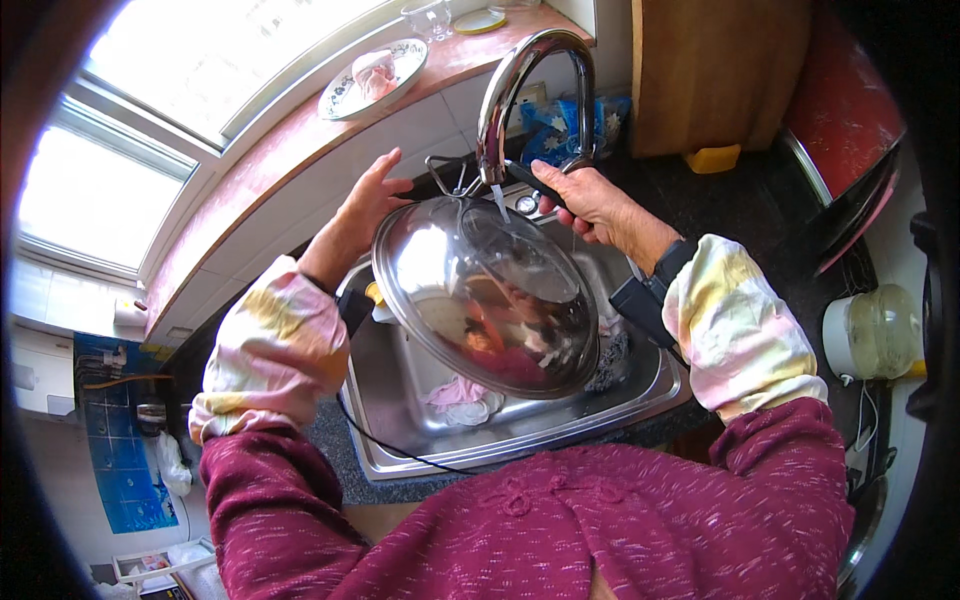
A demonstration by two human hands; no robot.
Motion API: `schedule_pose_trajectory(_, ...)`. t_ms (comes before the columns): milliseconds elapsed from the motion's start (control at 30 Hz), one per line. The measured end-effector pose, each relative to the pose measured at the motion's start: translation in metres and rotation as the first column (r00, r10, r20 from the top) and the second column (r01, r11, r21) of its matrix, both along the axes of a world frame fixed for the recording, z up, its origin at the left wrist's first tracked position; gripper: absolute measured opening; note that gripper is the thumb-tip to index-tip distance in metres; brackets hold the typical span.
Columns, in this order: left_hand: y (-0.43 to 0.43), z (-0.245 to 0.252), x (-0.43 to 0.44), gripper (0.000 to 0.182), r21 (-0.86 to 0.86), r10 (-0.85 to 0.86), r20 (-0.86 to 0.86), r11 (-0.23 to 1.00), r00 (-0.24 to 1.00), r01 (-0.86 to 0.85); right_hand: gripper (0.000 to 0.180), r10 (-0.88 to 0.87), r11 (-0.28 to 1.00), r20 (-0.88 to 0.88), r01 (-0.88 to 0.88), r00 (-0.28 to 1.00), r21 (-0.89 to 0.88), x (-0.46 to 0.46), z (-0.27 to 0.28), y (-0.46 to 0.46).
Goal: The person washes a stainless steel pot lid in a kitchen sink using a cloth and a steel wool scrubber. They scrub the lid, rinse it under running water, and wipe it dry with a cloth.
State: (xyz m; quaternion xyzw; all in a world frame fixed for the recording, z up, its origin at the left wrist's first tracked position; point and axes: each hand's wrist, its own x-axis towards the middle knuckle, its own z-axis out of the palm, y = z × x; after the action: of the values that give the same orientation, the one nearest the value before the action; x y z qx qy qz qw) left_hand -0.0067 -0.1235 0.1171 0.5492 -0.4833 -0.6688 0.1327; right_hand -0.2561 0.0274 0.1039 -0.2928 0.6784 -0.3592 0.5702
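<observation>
A domed pot lid [487, 300], glass or shiny metal, is tilted up over the stainless steel sink [390, 360]. From the curved chrome faucet [491, 112] a stream of water [500, 204] runs onto the upper part of the lid. My right hand [592, 202] is closed around a black handle just right of the spout; what that handle belongs to is partly hidden. My left hand [375, 187] is at the lid's upper left rim, fingers apart; whether it touches the rim is unclear. A pink and white cloth [465, 397] lies in the basin below the lid.
On the windowsill stand a patterned plate [409, 64] with a cloth on it and a glass cup [427, 19]. A dark scouring pad [611, 360] lies in the sink's right part. A wooden board [712, 67] and a yellow object [712, 159] are at the back right.
</observation>
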Motion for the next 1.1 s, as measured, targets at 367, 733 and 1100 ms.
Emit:
schedule_pose_trajectory(367, 0.089, 0.008, 0.044, 0.092, -0.041, 0.258, -0.184, 0.962, 0.948, -0.27, 0.057, 0.113, 0.91, -0.163, -0.168, 0.98, -0.38, 0.02, -0.015, 0.036)
schedule_pose_trajectory(733, 0.099, -0.007, 0.062, 0.056, 0.201, 0.223, -0.475, 0.969, 0.851, -0.142, 0.049, -0.145, 0.661, -0.57, -0.35, 0.809, -0.664, 0.035, -0.012, 0.038)
schedule_pose_trajectory(1100, 0.088, -0.067, 0.054, 0.031, 0.287, 0.447, -0.519, 0.894, 0.728, -0.345, 0.036, -0.088, 0.449, -0.737, -0.634, 0.671, -0.63, 0.033, -0.03, 0.035)
